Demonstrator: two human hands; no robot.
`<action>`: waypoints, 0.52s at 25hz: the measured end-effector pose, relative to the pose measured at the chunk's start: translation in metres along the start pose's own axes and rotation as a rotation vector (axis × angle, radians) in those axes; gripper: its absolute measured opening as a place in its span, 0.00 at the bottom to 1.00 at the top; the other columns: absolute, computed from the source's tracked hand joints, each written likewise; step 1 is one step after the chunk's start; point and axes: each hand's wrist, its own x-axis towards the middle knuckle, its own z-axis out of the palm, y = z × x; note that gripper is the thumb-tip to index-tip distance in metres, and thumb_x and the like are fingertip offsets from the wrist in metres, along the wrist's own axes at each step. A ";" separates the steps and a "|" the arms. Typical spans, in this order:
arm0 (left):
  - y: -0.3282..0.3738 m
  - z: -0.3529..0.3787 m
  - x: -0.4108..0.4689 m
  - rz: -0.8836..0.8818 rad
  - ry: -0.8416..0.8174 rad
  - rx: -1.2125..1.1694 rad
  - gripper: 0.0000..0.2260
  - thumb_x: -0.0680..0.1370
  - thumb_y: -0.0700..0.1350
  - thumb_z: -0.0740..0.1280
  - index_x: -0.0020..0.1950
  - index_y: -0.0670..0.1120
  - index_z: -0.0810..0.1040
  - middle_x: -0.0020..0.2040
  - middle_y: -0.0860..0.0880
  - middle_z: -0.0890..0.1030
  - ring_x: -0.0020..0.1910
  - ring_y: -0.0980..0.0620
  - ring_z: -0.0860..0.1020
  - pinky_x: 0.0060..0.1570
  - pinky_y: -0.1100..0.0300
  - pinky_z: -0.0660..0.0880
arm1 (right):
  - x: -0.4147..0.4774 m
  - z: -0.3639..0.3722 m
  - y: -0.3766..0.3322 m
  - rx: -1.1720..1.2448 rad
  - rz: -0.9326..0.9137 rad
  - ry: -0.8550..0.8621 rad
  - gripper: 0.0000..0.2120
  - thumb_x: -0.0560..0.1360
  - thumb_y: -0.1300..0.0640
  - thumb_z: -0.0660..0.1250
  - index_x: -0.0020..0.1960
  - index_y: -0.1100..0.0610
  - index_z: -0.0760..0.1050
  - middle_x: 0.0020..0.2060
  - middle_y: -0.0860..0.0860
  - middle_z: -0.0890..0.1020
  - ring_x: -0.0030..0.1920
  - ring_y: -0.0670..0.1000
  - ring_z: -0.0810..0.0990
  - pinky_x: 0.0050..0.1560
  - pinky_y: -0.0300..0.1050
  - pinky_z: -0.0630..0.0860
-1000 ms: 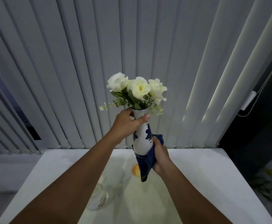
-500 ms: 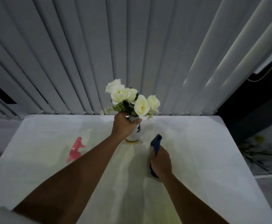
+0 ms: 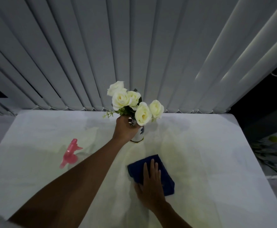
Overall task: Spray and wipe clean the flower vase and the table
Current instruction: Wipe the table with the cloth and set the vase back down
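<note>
A white vase (image 3: 139, 135) with blue marks stands upright on the white table (image 3: 208, 158), holding white roses (image 3: 131, 102). My left hand (image 3: 124, 129) grips the vase around its neck. A dark blue cloth (image 3: 164, 170) lies spread flat on the table, nearer to me and to the right of the vase. My right hand (image 3: 150, 186) presses flat on the cloth, fingers stretched out. A spray bottle with a pink head (image 3: 71, 153) stands on the table to the left, partly behind my left forearm.
Grey vertical blinds (image 3: 134, 55) hang along the table's far edge. Past the right edge of the table is a dark floor with green plant leaves (image 3: 275, 152). The table's left edge drops off near the spray bottle.
The vase came down from the air and now stands on the table. The cloth left the vase and is now spread flat under my right hand, closer to me.
</note>
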 end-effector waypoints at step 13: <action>-0.009 -0.007 -0.009 -0.042 -0.039 -0.055 0.19 0.75 0.50 0.76 0.62 0.42 0.82 0.57 0.43 0.86 0.55 0.45 0.84 0.59 0.43 0.80 | 0.004 -0.016 0.002 -0.031 0.024 -0.165 0.44 0.76 0.45 0.64 0.81 0.51 0.39 0.79 0.53 0.33 0.79 0.57 0.32 0.79 0.56 0.40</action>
